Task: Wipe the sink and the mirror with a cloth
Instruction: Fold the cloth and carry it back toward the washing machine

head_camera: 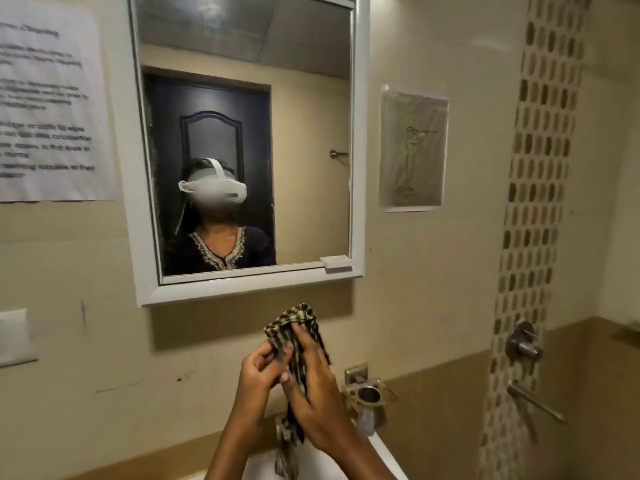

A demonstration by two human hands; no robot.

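A white-framed mirror hangs on the beige wall and reflects a person wearing a white headset. Below it, both hands hold a dark and tan checked cloth up in front of the wall. My left hand pinches the cloth's left edge. My right hand wraps around its middle, and the rest of the cloth hangs down between my forearms. Only a white strip of the sink shows at the bottom, under my arms.
A metal cup holder is fixed to the wall right of my hands. A round tap valve and a metal bar stick out at the right by a mosaic tile strip. Paper notices flank the mirror.
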